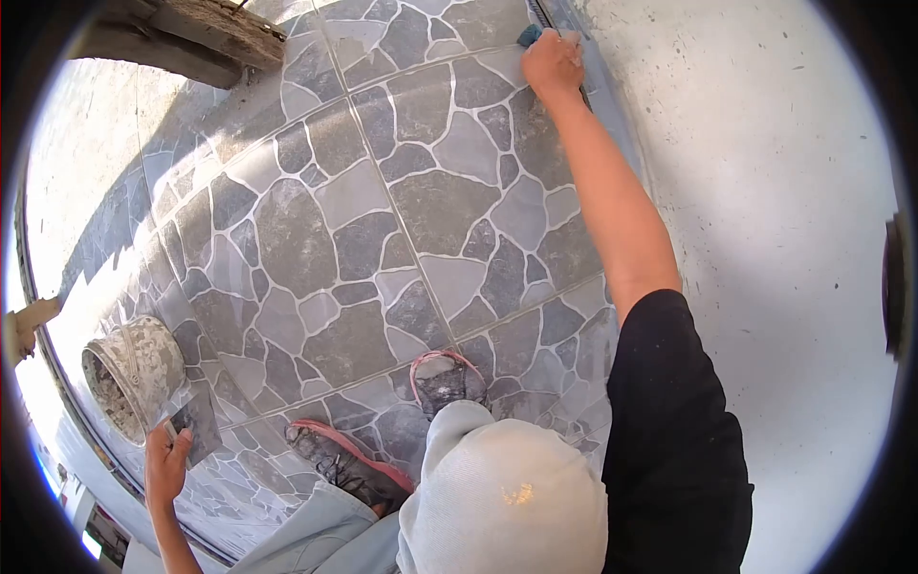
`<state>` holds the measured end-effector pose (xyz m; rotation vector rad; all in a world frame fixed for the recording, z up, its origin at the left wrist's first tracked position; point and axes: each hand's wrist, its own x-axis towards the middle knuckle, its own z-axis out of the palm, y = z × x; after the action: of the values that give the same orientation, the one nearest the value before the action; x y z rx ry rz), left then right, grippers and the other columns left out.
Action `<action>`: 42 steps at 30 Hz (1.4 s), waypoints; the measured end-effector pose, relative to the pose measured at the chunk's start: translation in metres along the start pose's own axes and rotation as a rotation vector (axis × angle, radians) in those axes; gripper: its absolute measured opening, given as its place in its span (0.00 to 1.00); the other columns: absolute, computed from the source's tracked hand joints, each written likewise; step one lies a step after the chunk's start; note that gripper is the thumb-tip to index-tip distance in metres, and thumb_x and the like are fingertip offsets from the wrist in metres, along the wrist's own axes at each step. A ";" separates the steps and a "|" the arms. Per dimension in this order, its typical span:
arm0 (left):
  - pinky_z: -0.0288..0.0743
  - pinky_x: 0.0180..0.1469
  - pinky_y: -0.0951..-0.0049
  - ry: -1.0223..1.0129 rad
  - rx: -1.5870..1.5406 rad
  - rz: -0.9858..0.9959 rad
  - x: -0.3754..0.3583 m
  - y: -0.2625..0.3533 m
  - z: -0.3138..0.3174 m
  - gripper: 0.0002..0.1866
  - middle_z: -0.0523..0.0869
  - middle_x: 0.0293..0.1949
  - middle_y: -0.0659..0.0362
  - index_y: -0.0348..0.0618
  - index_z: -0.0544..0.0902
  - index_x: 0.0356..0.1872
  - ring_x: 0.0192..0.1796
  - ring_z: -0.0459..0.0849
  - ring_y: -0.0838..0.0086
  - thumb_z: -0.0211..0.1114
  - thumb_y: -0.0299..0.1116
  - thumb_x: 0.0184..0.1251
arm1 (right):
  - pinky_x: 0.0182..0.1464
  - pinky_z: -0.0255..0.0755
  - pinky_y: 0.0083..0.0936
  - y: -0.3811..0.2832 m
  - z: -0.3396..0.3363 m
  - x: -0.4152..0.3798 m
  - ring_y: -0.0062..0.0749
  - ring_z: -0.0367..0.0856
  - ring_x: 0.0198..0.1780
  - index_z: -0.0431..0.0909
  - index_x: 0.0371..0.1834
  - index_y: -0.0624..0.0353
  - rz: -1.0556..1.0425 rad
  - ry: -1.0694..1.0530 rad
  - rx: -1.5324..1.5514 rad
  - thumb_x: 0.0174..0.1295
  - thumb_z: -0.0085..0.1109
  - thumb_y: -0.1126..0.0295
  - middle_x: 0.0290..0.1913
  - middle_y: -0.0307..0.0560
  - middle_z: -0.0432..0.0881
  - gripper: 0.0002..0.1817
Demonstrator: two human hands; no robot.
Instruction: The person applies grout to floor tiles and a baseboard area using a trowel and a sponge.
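My left hand is closed on the handle of a flat grey trowel, low at the left. Close above that hand a mortar-spattered bucket lies tilted, its mouth facing left. My right hand reaches far out to the top of the view, fingers closed around something mostly hidden; a small blue piece shows at its left side. It is at the edge of the stone-patterned tile floor, beside the pale wall.
The pale wall runs along the right side. A rough wooden post stands at the upper left. Two worn shoes with red edges rest on the tiles. A piece of wood juts in at the left.
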<state>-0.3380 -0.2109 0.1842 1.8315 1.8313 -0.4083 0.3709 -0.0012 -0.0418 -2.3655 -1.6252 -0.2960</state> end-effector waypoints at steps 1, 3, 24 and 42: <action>0.65 0.35 0.67 -0.136 -0.189 -0.190 0.007 0.058 -0.021 0.15 0.74 0.26 0.57 0.35 0.79 0.36 0.32 0.69 0.72 0.66 0.39 0.72 | 0.50 0.79 0.45 -0.010 0.004 0.001 0.57 0.79 0.51 0.84 0.39 0.65 0.049 0.007 -0.018 0.63 0.55 0.71 0.50 0.62 0.76 0.11; 0.65 0.35 0.67 -0.097 -0.267 -0.176 0.004 0.035 -0.010 0.14 0.73 0.25 0.58 0.34 0.79 0.36 0.32 0.69 0.74 0.66 0.38 0.72 | 0.49 0.79 0.46 -0.041 0.007 -0.012 0.55 0.79 0.49 0.84 0.39 0.65 -0.048 0.012 0.083 0.63 0.53 0.71 0.49 0.62 0.76 0.11; 0.63 0.31 0.64 -0.011 -0.430 -0.100 0.000 0.020 -0.025 0.15 0.70 0.21 0.56 0.32 0.75 0.30 0.27 0.66 0.71 0.65 0.36 0.69 | 0.53 0.72 0.48 -0.039 0.000 0.001 0.53 0.78 0.53 0.81 0.42 0.63 0.006 -0.049 -0.013 0.63 0.54 0.71 0.48 0.57 0.78 0.10; 0.66 0.33 0.64 -0.178 -0.327 -0.033 0.016 0.069 -0.025 0.14 0.71 0.22 0.58 0.33 0.77 0.32 0.29 0.67 0.75 0.63 0.35 0.71 | 0.49 0.74 0.44 -0.155 -0.010 -0.073 0.50 0.78 0.49 0.80 0.43 0.62 -0.170 0.074 0.231 0.62 0.52 0.72 0.45 0.55 0.76 0.10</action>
<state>-0.2727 -0.1807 0.2064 1.4967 1.6954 -0.2557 0.1999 -0.0156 -0.0403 -2.0298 -1.7269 -0.2124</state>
